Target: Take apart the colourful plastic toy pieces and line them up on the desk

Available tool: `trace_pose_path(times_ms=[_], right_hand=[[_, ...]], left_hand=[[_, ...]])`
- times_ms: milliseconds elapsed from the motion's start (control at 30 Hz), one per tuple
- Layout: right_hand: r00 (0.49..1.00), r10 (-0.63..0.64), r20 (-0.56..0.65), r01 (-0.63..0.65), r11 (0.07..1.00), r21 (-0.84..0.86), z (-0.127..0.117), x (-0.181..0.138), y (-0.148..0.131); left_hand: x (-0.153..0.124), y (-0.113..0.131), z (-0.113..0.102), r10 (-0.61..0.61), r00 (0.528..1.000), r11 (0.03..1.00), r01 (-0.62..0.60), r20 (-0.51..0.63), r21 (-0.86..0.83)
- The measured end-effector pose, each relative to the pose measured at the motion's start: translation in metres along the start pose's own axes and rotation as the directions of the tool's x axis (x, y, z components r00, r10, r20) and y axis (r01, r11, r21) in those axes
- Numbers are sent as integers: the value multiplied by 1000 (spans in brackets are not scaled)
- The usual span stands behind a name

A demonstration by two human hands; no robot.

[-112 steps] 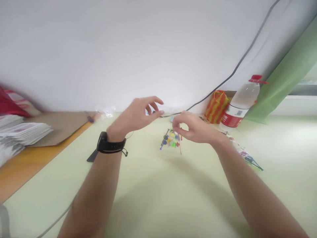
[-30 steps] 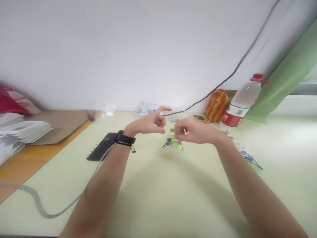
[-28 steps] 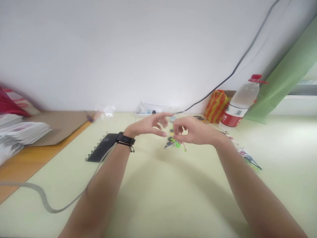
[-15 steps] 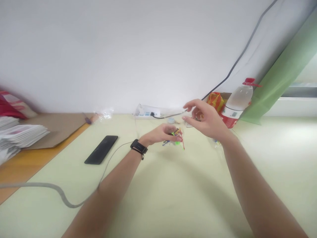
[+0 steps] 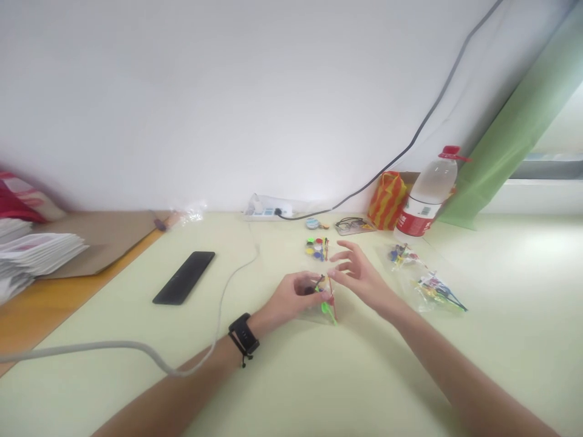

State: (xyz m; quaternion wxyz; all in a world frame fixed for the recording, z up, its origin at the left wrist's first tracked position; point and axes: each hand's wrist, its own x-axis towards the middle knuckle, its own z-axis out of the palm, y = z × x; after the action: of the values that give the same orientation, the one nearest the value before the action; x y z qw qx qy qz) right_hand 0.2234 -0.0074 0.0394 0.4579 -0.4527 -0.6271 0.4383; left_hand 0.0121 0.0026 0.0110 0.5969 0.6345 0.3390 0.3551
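My left hand (image 5: 303, 295) is closed on several small coloured plastic pieces (image 5: 328, 306), red, green and dark ones among them; what looks like clear film shows under the fingers. Just to the right, my right hand (image 5: 357, 273) has its fingers apart, the tips near the upper end of the red piece. I cannot tell whether they touch it. Beyond both hands a small group of coloured round pieces and thin sticks (image 5: 317, 249) lies on the table. Clear bags with coloured plastic parts (image 5: 439, 288) lie to the right of my right hand.
A black phone (image 5: 184, 278) and a pale cable (image 5: 136, 346) lie on the left. Along the wall are a power strip (image 5: 264, 209), a round tin (image 5: 313, 224), glasses (image 5: 353, 224), a red-yellow bag (image 5: 387, 200) and a large bottle (image 5: 426, 197). Stacked papers (image 5: 43, 252) sit far left.
My left hand has come nearer with the coloured pieces. My right hand has moved down and left toward them, uncovering the glasses and the group of pieces behind.
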Motion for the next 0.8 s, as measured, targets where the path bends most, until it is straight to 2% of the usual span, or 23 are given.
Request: trace_pose_path(times_ms=[67, 133, 233, 400, 533, 667, 800], right_hand=[[998, 56, -30, -51, 990, 134, 11, -6, 9], [999, 50, -12, -47, 981, 187, 16, -11, 14], [999, 11, 40, -18, 986, 167, 16, -14, 18], [995, 21, 101, -36, 987, 155, 16, -16, 16], [998, 35, 51, -42, 988, 150, 21, -15, 19], [999, 47, 23, -49, 991, 125, 21, -15, 23], [999, 53, -3, -52, 986, 160, 19, -16, 23]], left_hand=[[-4, -1, 2, 24, 999, 1000, -24, -32, 1], [-6, -2, 4, 40, 997, 999, -40, -66, -7], [-7, -4, 6, 40, 995, 998, -44, -96, -37], [-7, -7, 5, 28, 990, 995, -41, -137, -90], [-7, -6, 2, -5, 990, 998, -3, -141, -56], [-7, -5, 2, -40, 975, 998, 27, -218, -64], [-4, -5, 0, 5, 960, 999, -18, -281, -43]])
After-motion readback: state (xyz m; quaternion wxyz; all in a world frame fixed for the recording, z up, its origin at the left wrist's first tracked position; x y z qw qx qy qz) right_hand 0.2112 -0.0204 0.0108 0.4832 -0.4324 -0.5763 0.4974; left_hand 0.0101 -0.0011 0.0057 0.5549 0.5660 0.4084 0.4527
